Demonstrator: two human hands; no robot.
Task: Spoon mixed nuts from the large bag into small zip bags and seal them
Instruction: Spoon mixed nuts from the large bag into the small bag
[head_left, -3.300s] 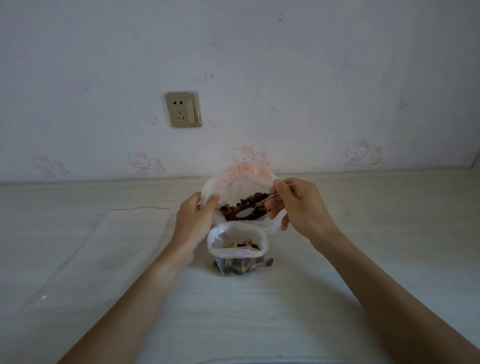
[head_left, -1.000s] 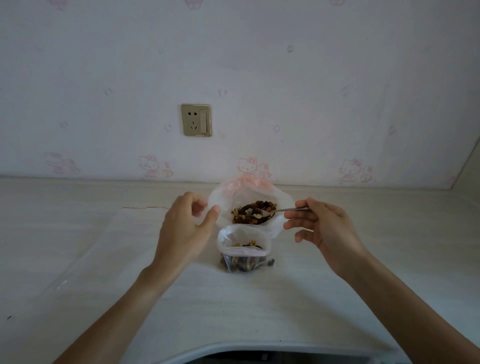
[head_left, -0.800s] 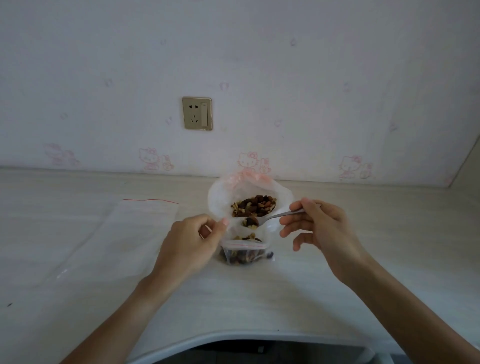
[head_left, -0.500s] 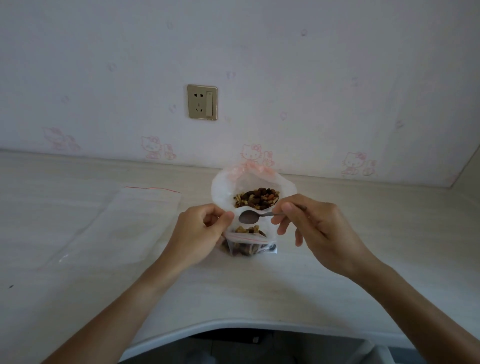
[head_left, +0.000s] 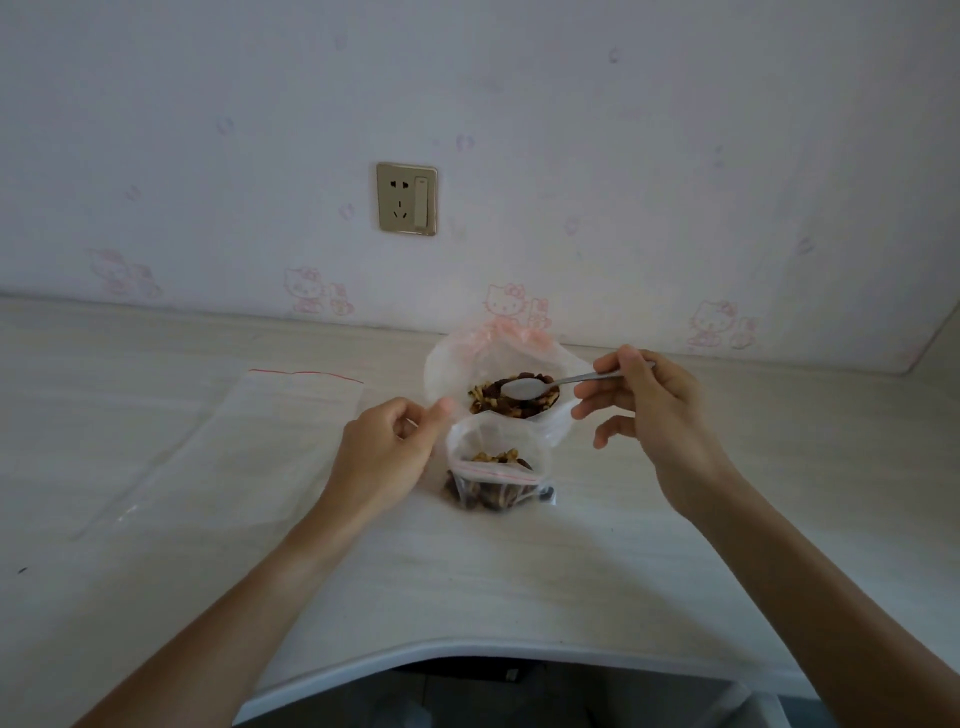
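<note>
Low in the middle of the frame stands the small zip bag (head_left: 496, 470). It sits upright on the counter (head_left: 467, 582), its mouth is open, and nuts fill its lower part. The red zip line across its front is not pressed shut.

Just to its left is the left hand (head_left: 387, 449). The fingers are curled loosely with the thumb tip up near the small bag's top edge. It may be pinching the rim, but the clear plastic is hard to see there, so I cannot tell.

A little higher and to the right is the right hand (head_left: 644, 410). It pinches the handle of the spoon (head_left: 524, 387). The spoon's long handle runs sideways, from the hand on the right toward the middle of the frame. Its bowl looks empty and hangs over the nuts in the large bag (head_left: 493, 364).

The large bag sits right behind the small one, touching it, with its top rolled open. So the next scoop is straight down, then a short trip toward the bottom of the frame.

Farther left lies a flat empty zip bag (head_left: 260, 441). On the wall above is a socket (head_left: 407, 198).
</note>
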